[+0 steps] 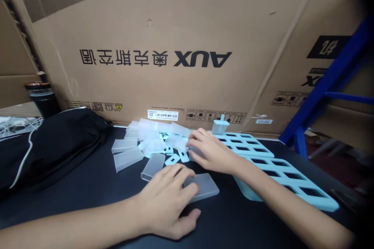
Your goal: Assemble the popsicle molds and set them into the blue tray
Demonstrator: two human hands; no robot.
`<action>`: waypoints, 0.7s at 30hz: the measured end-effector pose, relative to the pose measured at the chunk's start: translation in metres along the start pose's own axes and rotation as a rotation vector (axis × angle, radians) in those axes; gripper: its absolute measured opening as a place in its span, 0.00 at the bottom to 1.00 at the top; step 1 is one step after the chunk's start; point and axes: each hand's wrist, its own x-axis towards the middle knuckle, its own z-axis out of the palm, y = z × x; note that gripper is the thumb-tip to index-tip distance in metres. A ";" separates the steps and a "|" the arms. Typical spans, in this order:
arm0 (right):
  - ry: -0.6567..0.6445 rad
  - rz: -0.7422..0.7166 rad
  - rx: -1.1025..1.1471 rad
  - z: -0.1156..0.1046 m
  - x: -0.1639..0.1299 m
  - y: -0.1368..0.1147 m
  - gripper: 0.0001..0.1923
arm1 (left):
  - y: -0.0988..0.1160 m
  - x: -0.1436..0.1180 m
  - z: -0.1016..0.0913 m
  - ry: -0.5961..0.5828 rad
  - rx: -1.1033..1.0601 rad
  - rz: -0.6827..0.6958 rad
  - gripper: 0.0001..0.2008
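My left hand (172,202) is low over the black table, its fingers bent and spread with the thumb apart. Its fingertips overlap the near end of a translucent ice-pop mould (206,186) lying flat. Farther off, my right hand (210,149) has its fingers and thumb around another translucent mould (195,154), mostly hidden by the hand. A heap of translucent moulds (127,158) spreads out to the left of it. Small light-blue slotted pieces (172,159) lie among them. One mould (153,165) rests just beyond my left hand.
Light-blue frames with rectangular openings (292,171) lie at the right, partly under my right forearm. A blue-topped ice-pop mould (220,125) stands behind. A large cardboard box (163,89) walls the back. Black cloth (67,136) and a dark cup (43,99) are at left; a blue metal frame (324,89) at right.
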 end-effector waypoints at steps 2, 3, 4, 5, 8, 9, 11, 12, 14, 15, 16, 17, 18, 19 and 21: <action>-0.079 -0.054 0.030 0.001 0.007 -0.016 0.13 | 0.000 -0.002 0.002 -0.036 0.019 -0.012 0.15; -0.116 -0.073 0.051 0.002 0.010 -0.020 0.13 | 0.000 -0.002 0.003 -0.049 0.028 -0.004 0.14; -0.149 -0.085 0.074 0.004 0.011 -0.023 0.12 | -0.001 -0.003 0.004 -0.057 0.038 0.006 0.14; -0.180 -0.091 0.099 0.005 0.013 -0.024 0.12 | -0.001 -0.003 0.005 -0.061 0.047 0.014 0.14; -0.224 -0.080 0.156 0.006 0.014 -0.024 0.11 | -0.002 -0.005 0.007 -0.064 0.038 0.026 0.14; -0.220 -0.060 0.153 0.006 0.013 -0.024 0.10 | -0.002 -0.005 0.007 -0.066 0.016 0.029 0.14; -0.206 -0.008 0.107 0.007 0.012 -0.025 0.10 | -0.001 -0.006 0.007 -0.042 -0.066 0.035 0.17; -0.201 0.014 0.078 0.007 0.012 -0.026 0.09 | 0.000 -0.006 0.007 -0.006 -0.123 0.038 0.19; -0.208 0.027 0.038 0.010 0.010 -0.027 0.09 | 0.001 -0.007 0.006 0.101 -0.250 0.073 0.23; -0.211 0.021 0.030 0.012 0.010 -0.027 0.08 | 0.001 -0.007 0.006 0.161 -0.312 0.106 0.25; -0.211 0.013 0.028 0.014 0.009 -0.028 0.07 | 0.002 -0.007 0.005 0.217 -0.367 0.145 0.26; -0.206 0.008 0.027 0.015 0.008 -0.028 0.06 | 0.002 -0.007 0.004 0.263 -0.410 0.183 0.26; -0.198 0.005 0.025 0.017 0.008 -0.028 0.06 | 0.002 -0.007 0.004 0.300 -0.440 0.210 0.27; -0.187 0.007 0.026 0.018 0.007 -0.028 0.08 | 0.002 -0.008 0.003 0.336 -0.456 0.223 0.27; -0.155 0.022 0.036 0.019 0.006 -0.029 0.13 | 0.000 -0.009 0.002 0.385 -0.458 0.219 0.26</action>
